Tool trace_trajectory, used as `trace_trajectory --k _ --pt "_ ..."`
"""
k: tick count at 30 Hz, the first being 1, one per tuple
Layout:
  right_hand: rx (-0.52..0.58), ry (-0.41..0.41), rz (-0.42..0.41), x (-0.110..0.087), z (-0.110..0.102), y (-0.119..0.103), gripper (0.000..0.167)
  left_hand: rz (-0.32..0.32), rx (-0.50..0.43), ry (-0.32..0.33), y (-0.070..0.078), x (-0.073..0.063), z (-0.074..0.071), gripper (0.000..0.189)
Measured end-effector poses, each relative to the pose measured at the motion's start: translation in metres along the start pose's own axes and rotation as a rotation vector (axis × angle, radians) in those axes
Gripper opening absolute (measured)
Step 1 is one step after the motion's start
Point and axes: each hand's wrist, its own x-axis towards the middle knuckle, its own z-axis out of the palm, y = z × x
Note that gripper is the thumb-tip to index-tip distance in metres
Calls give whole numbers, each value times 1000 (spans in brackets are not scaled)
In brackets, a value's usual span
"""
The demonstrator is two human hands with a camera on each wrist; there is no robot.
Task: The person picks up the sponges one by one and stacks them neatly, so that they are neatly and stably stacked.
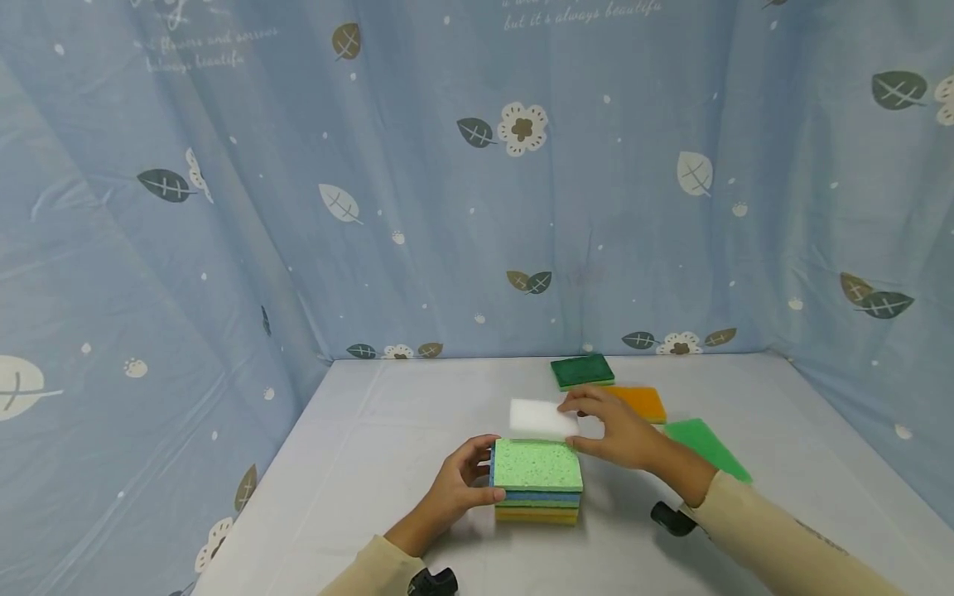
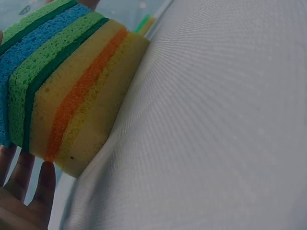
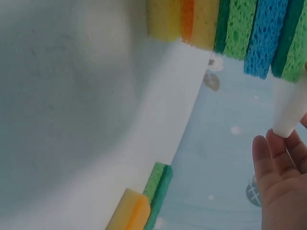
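Observation:
A stack of coloured sponges (image 1: 538,468) stands on the white-covered table, pale green on top, with blue, dark green, orange and yellow layers below. My left hand (image 1: 464,480) holds the stack by its left side, thumb at the front corner and fingers toward the back. In the left wrist view, fingertips (image 2: 47,175) of that hand rest along the layered side. My right hand (image 1: 614,430) pinches a white sponge (image 1: 538,420) by its right end. That sponge is tilted over the back edge of the stack's top. In the right wrist view, fingers (image 3: 278,158) lie against the white sponge (image 3: 290,108).
Behind and right of the stack lie a dark green scouring sponge (image 1: 583,372), an orange-topped sponge (image 1: 643,403) partly behind the right hand, and a bright green one (image 1: 706,447) near the right forearm. A blue patterned curtain (image 1: 447,207) borders the table (image 1: 387,447).

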Motion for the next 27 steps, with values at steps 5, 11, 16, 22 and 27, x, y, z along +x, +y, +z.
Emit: trace_trajectory --k 5,11,16,22,27 --pt "21 48 -77 -8 2 -2 39 -14 -4 -4 0 1 -1 70" --pt "63 73 -159 -16 4 -8 41 -33 -8 -2 3 0 0 69" --pt "89 54 -130 -22 6 -13 43 -23 -16 0 4 0 1 69" --pt "75 56 -137 -28 7 -17 42 -21 -20 -4 0 0 0 69" --pt "83 61 -172 -32 8 -20 43 -32 -14 0 -1 0 -1 69"
